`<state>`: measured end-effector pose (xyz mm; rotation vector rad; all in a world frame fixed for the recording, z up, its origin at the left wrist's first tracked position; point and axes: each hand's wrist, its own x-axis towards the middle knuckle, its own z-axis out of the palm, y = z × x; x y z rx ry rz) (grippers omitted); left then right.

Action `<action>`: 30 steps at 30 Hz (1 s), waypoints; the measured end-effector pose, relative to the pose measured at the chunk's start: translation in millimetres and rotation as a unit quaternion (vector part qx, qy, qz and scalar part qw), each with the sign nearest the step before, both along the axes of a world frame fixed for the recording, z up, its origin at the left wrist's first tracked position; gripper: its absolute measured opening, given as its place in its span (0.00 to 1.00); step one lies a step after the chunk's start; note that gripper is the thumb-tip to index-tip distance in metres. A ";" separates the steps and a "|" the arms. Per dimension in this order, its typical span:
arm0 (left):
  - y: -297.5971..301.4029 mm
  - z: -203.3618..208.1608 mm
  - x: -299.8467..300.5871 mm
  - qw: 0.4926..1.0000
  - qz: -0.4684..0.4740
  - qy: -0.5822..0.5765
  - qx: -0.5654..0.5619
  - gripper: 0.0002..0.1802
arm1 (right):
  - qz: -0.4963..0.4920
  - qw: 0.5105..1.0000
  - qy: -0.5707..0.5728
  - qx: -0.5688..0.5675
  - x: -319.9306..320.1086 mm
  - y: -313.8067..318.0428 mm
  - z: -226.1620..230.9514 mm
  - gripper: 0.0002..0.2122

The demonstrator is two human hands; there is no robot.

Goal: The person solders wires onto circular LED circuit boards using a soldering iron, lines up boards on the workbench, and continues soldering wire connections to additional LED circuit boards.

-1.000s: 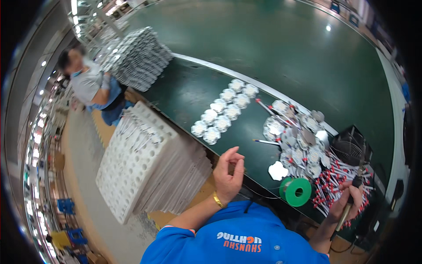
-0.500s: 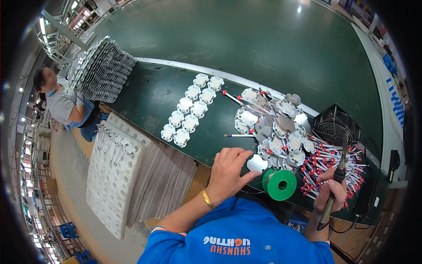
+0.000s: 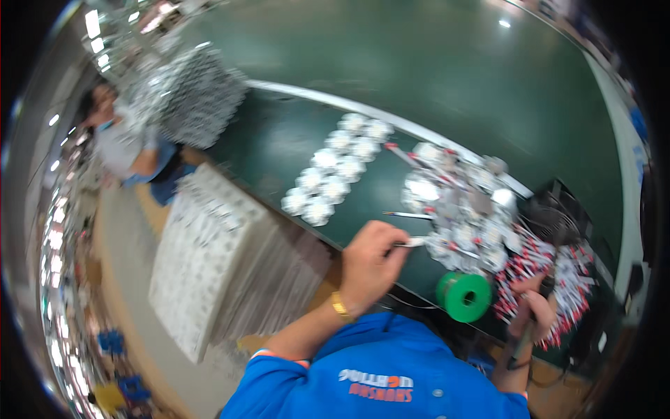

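My left hand (image 3: 375, 269) is closed, its thumb and fingers pinching a small pale LED board (image 3: 417, 241) that appears nearly edge-on. It hovers just left of the pile of LED boards and wires (image 3: 460, 220). At the right, my right hand (image 3: 532, 311) wraps round a soldering iron (image 3: 548, 283), tip upward and blurred by motion. Between the hands, near the bench edge, stands a green spool of solder wire (image 3: 450, 297). Several white LED boards (image 3: 335, 188) lie in two rows on the green bench, left of the pile.
Red-and-white wire leads (image 3: 520, 269) lie heaped beside a black fan (image 3: 556, 213). A tall stack of metal plates (image 3: 199, 98) stands at the far left, with a person (image 3: 129, 143) beyond it. White perforated foam sheets (image 3: 202, 265) are stacked left of the bench.
My left hand has closed on the LED board that lay beside the spool and lifted it. The whole view has shifted, with things appearing further right. The soldering iron stays in my right hand.
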<state>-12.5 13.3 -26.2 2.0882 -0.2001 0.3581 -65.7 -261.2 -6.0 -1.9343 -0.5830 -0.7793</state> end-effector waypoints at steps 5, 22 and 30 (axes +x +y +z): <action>-16.8 14.5 0.4 0.992 -0.012 -0.118 -0.038 0.10 | -0.003 0.998 -0.051 -0.022 10.3 -10.5 -2.7 0.09; -75.7 51.8 19.3 0.934 -0.147 -0.290 -0.148 0.09 | -0.027 0.984 0.150 0.089 36.6 6.1 8.7 0.12; -75.8 54.1 21.9 0.915 -0.187 -0.345 -0.100 0.11 | -0.025 0.965 0.209 0.157 34.9 14.7 21.6 0.09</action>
